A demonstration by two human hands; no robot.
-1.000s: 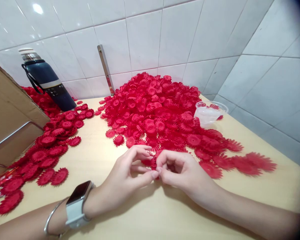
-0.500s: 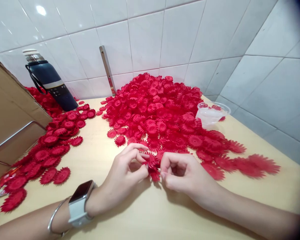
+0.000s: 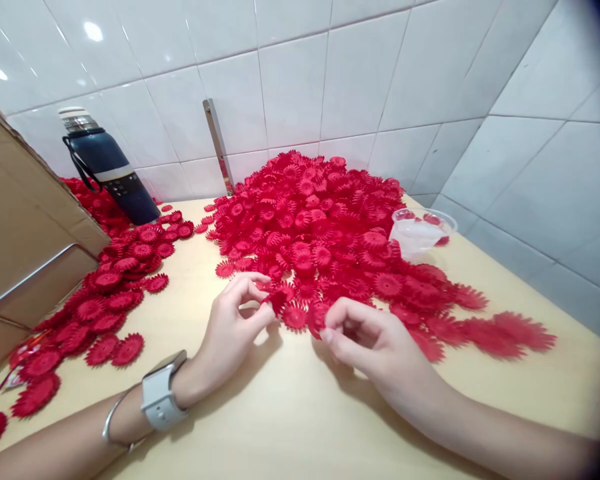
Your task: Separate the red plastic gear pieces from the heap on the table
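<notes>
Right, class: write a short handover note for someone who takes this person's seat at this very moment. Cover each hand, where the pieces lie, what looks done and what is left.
Left hand: pinches one red flower piece between thumb and fingers.
Right hand: fingers closed on another red piece at the pile's near edge.
Pieces: big red pile mid-table against the tiled wall; a smaller spread lies left, by the cardboard box and dark flask. A clear plastic cup sits right of the pile.
Done: cannot tell from the view.
Left: the big pile looks untouched.
</notes>
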